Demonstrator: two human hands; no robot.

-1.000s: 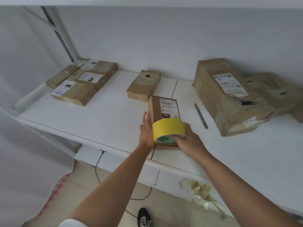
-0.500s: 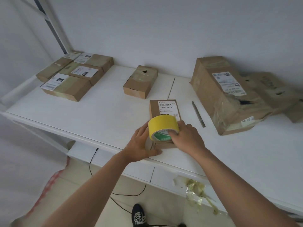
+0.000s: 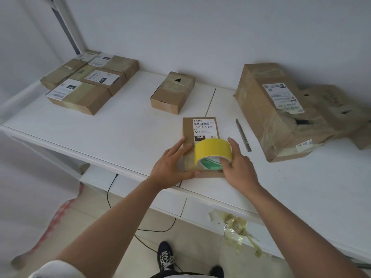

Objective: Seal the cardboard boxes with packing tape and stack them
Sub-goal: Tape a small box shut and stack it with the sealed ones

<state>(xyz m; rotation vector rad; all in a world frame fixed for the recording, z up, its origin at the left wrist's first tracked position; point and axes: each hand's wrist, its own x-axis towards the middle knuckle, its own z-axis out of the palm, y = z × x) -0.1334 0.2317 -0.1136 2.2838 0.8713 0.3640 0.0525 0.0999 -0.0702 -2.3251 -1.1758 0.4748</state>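
Note:
A small flat cardboard box [image 3: 188, 129] with a white barcode label lies near the front edge of the white table [image 3: 124, 133]. On its near half stands a yellow roll of packing tape [image 3: 211, 152], which my right hand [image 3: 236, 167] holds from the right, a finger inside the green core. My left hand [image 3: 172, 167] lies on the box's left side, fingers straight, thumb along its near edge. Part of the box is hidden under the roll and both hands.
Several taped boxes [image 3: 88, 83] sit grouped at the back left, one small box [image 3: 172, 93] mid-table, and a big crumpled carton [image 3: 275, 111] at the right. A thin metal blade [image 3: 243, 135] lies right of the box. Used tape scraps [image 3: 239, 229] hang from the table front.
My left hand has moved from the box's left side round to its near-left corner, thumb along the near edge. The roll has stayed on the near half of the box.

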